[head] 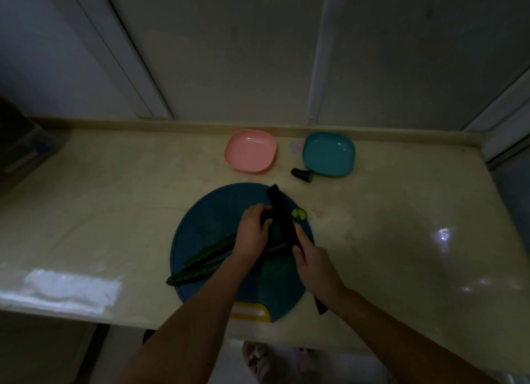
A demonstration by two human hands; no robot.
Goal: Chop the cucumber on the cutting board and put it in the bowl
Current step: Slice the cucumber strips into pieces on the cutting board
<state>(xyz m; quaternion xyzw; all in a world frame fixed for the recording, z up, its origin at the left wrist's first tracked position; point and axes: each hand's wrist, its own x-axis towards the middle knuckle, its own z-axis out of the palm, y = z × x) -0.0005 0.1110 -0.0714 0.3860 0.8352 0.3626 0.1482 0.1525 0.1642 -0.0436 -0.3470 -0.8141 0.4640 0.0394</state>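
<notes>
Two long cucumber pieces [206, 253] lie side by side across the round blue cutting board [218, 205], the nearer one's tip poking past its left edge. The left hand [252, 234] curls over their right end, holding it down. The right hand [312, 264] grips the handle of a dark knife [282, 217], its blade just beside the left fingers. A few slices [299, 214] lie right of the blade. Farther back on the counter [401, 211], a cut cucumber end [301, 174] sits just beside a blue bowl [328, 154] — a pink bowl [251, 151] stands to the left.

A glossy, stone-like counter [372, 240], smooth plastic pink bowl [251, 150] and teal bowl [328, 153], and a bumpy-skinned cucumber [206, 254] are seen.
</notes>
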